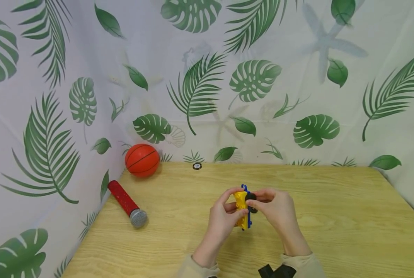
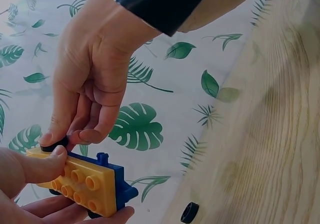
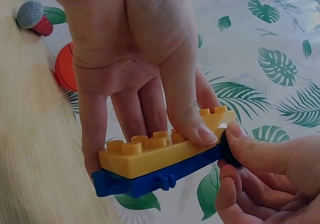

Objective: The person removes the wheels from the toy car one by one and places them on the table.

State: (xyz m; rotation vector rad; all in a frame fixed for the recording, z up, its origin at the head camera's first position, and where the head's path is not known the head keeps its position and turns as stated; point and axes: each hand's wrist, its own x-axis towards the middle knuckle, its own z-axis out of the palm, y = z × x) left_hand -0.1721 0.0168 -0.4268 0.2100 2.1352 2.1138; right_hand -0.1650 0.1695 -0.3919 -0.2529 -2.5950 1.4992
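Note:
Above the table, my left hand [image 1: 220,216] grips a toy block car base [image 1: 241,220], which has a yellow studded top and a blue underside. Its thumb lies on the studded face and its fingers wrap the other edges. My right hand [image 1: 280,208] pinches a black toy wheel [image 1: 250,197] at the blue side of the base. In the right wrist view, the wheel [image 3: 229,151] sits at one end of the base, between thumb and fingers. A blue peg [image 2: 102,158] and a blue hook-like end [image 2: 131,192] show in the left wrist view.
A red microphone [image 1: 125,200] with a silver head lies at the table's left side. Behind it, an orange-red toy basketball [image 1: 142,160] rests by the leaf-patterned curtain [image 1: 200,135]. A small black-rimmed disc [image 1: 197,166] lies at the back edge of the wooden table [image 1: 349,224].

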